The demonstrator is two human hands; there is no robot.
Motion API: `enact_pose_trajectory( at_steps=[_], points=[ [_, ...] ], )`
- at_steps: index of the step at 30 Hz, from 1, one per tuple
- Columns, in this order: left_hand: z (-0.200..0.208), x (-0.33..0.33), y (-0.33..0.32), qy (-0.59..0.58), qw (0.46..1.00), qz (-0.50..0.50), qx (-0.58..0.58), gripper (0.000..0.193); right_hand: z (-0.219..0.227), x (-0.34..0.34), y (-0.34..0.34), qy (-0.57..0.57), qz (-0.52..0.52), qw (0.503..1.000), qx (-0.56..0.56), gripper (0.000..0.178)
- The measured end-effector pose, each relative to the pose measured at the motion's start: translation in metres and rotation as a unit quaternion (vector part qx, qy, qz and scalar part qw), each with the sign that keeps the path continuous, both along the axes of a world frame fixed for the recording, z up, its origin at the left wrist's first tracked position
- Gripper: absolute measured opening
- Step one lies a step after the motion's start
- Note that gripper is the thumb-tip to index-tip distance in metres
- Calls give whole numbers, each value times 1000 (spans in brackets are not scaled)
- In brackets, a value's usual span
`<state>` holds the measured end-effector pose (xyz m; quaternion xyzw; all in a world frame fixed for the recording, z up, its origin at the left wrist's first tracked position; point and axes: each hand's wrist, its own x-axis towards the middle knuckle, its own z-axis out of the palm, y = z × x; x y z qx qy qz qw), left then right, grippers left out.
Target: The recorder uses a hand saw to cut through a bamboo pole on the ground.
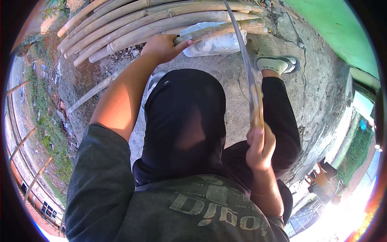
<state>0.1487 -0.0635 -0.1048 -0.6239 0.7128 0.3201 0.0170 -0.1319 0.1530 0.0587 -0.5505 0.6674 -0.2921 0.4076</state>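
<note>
My left hand [162,49] grips the near end of a bamboo pole [211,32], its thumb stretched along the top. That pole rests across a whitish, rough block [217,46] on the ground. In my right hand [261,147] is the yellowish handle of a hand saw, held closer to my body. The long, thin saw blade [244,54] is seen almost edge-on. It runs away from me across the pole, right of my left hand, and leaves the picture at the top. Its teeth cannot be made out, and the handle is smeared by motion.
Several long bamboo poles [141,24] lie side by side beyond the block. A thinner pole [94,90] slants along the ground to the left. My sandalled right foot [278,64] stands on cracked concrete, right of the block. A green wall [342,32] rises at far right.
</note>
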Motion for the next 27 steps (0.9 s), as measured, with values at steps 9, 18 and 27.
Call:
enact_pose_trajectory(
  at_steps=[9, 18, 27],
  points=[
    [-1, -13, 4, 29, 999, -43, 7, 86, -21, -2, -80, -78, -84, 993, 25, 46],
    [1, 3, -6, 28, 999, -30, 8, 84, 1, -18, 71, 38, 32, 999, 1, 48],
    [3, -1, -5, 52, 997, -37, 42, 83, -33, 2, -86, -40, -22, 999, 17, 45]
  ],
)
